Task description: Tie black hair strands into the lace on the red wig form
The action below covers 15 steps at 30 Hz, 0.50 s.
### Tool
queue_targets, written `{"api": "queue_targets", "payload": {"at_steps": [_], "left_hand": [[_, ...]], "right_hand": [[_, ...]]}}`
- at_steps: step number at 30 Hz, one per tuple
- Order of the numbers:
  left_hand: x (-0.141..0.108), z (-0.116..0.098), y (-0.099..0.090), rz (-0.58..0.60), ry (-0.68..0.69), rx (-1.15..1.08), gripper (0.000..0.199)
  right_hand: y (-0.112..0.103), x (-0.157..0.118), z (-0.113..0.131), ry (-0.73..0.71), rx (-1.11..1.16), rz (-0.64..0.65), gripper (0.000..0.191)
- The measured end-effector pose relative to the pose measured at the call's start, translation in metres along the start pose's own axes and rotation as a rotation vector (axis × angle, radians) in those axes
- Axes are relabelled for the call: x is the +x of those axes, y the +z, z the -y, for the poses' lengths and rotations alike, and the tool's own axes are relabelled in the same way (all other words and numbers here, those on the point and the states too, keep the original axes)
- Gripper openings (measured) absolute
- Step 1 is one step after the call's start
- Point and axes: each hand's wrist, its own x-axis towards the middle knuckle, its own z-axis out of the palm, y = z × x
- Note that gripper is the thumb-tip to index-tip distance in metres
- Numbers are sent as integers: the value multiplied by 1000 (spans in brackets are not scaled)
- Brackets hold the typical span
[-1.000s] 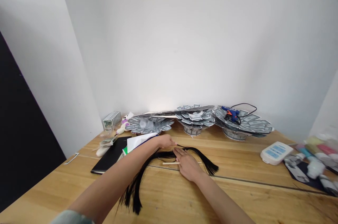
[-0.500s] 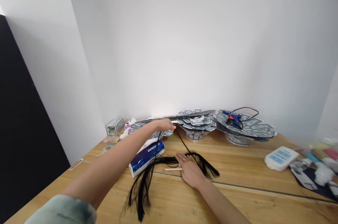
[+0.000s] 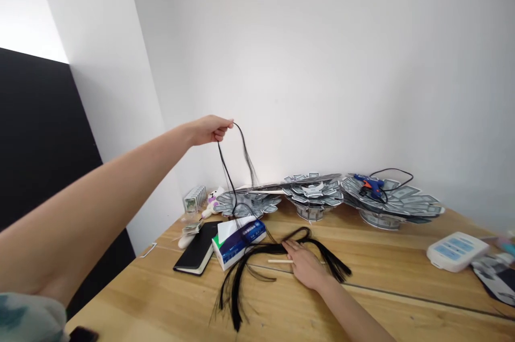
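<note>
My left hand [image 3: 214, 129] is raised in front of the wall, its fingers pinched on a thin black hair strand [image 3: 226, 169]. One part of the strand runs down past the tissue pack; another hangs loose to the right with wispy ends. On the wooden table lies a curved bundle of black hair [image 3: 237, 293], its ends fanning out at both sides. My right hand [image 3: 308, 265] rests flat on the middle of that bundle with its fingers stretched. A pale thin stick [image 3: 279, 261] passes beneath this hand. Whatever is under the palm is hidden.
Behind the bundle stand a blue tissue pack [image 3: 240, 240] and a black notebook [image 3: 197, 249]. Along the wall sit grey paper petal stands [image 3: 314, 212], with a blue glue gun [image 3: 372, 186] on the right one. A white power strip [image 3: 456, 250] lies at right.
My left hand has risen from near the paper stands and moved left, drawing the hair strand up. My right hand stays on the bundle. The view has turned left.
</note>
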Motion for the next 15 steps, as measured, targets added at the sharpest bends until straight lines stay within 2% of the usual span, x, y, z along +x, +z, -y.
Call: {"api": "queue_targets", "payload": {"at_steps": [4,8,12,15], "left_hand": [[-16,-26,-44,-208,65,-84,18],[-39,-39,-88,-455,124,-117,24],[-67,-36,-125,-676,129,-80,31],[-81,-24,-134,-732,85,0,29]], "right_hand": [[-1,0,1,-5,-3,-10,36],[-1,0,0,-7,-3,-12,36],[0,0,0,-3,6,-12,36],[-1,0,0,-3,20,-10,35]]}}
